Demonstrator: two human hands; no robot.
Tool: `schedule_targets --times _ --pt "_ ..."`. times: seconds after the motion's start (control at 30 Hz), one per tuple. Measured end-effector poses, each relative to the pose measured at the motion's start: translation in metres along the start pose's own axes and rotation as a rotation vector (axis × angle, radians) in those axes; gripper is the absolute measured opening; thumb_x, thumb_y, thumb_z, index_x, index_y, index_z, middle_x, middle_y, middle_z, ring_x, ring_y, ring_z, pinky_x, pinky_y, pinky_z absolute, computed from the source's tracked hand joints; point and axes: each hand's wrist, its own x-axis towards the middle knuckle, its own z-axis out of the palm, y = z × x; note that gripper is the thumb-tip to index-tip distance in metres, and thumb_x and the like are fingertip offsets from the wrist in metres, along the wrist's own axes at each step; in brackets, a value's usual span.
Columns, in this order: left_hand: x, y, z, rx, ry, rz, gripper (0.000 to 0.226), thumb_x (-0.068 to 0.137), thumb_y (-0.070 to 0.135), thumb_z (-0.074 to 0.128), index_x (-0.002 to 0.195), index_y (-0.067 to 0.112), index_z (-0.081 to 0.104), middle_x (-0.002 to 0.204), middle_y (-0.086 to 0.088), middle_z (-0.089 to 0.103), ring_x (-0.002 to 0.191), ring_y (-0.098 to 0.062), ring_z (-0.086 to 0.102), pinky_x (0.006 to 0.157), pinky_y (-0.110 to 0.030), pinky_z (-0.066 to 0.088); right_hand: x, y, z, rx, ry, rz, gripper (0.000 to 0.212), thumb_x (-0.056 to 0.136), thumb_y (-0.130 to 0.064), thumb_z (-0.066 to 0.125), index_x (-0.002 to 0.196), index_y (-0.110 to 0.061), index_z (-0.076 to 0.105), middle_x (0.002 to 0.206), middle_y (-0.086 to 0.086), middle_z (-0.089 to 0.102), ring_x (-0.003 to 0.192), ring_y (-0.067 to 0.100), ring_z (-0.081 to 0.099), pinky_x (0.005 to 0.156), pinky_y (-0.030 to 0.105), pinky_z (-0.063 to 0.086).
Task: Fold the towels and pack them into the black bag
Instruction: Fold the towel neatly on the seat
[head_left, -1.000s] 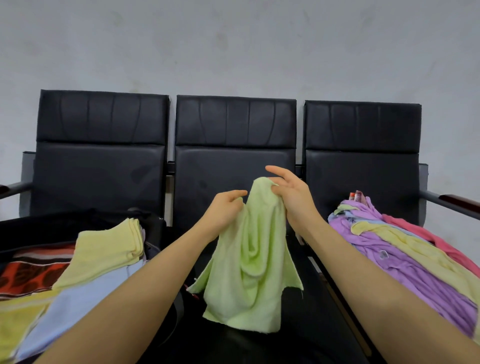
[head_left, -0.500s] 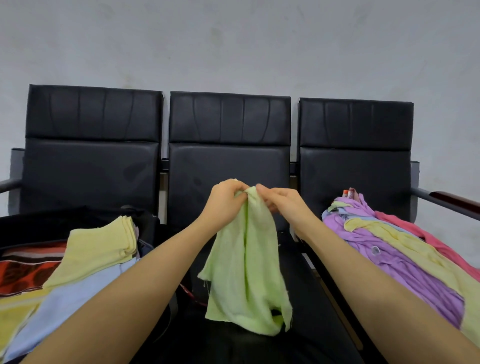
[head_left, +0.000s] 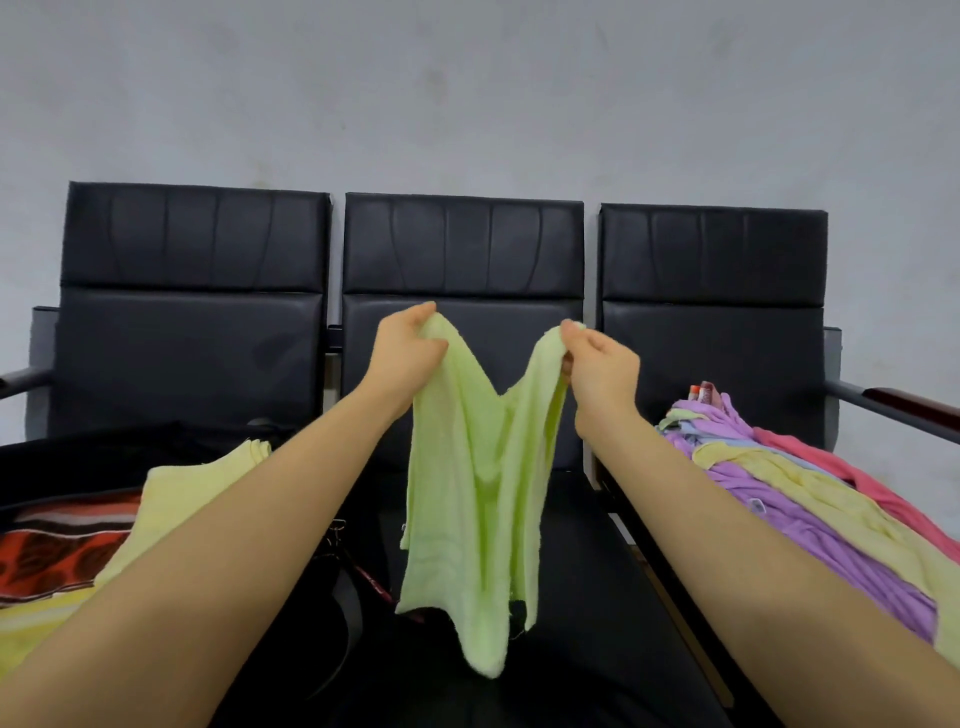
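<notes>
A light green towel (head_left: 475, 499) hangs in the air over the middle seat, sagging in a V between my hands. My left hand (head_left: 404, 353) pinches its upper left corner. My right hand (head_left: 597, 366) pinches the upper right corner, about a hand's width away. On the left seat lies the open black bag (head_left: 78, 457), with folded yellow towels (head_left: 192, 488) and a red patterned cloth (head_left: 57, 551) in it. My left forearm hides part of the bag.
A heap of unfolded towels (head_left: 810, 504) in purple, yellow and pink covers the right seat. Three black chairs (head_left: 462, 249) stand in a row against a grey wall. Metal armrests (head_left: 883, 405) stick out at both ends.
My hands, close together at the towel's top before, have risen and moved apart, spreading the top edge of the green towel between them.
</notes>
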Motion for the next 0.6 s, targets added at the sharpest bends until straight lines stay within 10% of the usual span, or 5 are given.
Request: schedule_targets --times 0.07,0.17,0.33,0.6 --pt "0.005 0.005 -0.007 0.085 0.112 0.033 0.050 0.088 -0.002 0.047 0.135 0.012 0.051 0.138 -0.002 0.050 0.104 -0.006 0.056 0.075 0.001 0.038 0.004 -0.008 0.001 -0.010 0.091 -0.091 0.032 0.086 -0.009 0.060 0.060 -0.004 0.042 0.061 0.006 0.029 0.064 0.020 0.027 0.059 0.030 0.026" --pt "0.010 0.008 -0.017 0.129 0.263 0.065 0.040 0.091 0.001 0.043 0.126 0.010 0.061 0.129 -0.006 0.059 0.117 -0.020 0.056 0.098 -0.019 0.041 0.013 -0.020 -0.002 -0.024 0.114 -0.168 0.035 0.081 -0.001 0.053 0.061 -0.015 0.028 0.060 -0.002 0.020 0.060 0.014 0.018 0.052 0.026 0.019" --pt "0.012 0.009 -0.023 0.069 0.432 -0.031 0.034 0.098 0.014 0.040 0.121 0.019 0.064 0.123 -0.003 0.062 0.109 -0.022 0.056 0.089 -0.033 0.047 0.023 -0.027 -0.017 -0.024 0.201 -0.136 0.043 0.084 0.003 0.048 0.061 -0.021 0.020 0.059 -0.006 0.019 0.054 0.010 0.015 0.049 0.022 0.016" --pt "0.020 0.010 -0.025 0.003 0.460 -0.117 0.028 0.095 0.008 0.041 0.103 0.017 0.066 0.108 -0.004 0.065 0.066 -0.013 0.051 0.057 -0.026 0.042 0.032 -0.027 -0.042 -0.038 0.394 -0.114 0.015 0.088 -0.009 0.056 0.099 -0.005 0.065 0.091 0.003 0.062 0.076 0.014 0.055 0.066 0.023 0.044"
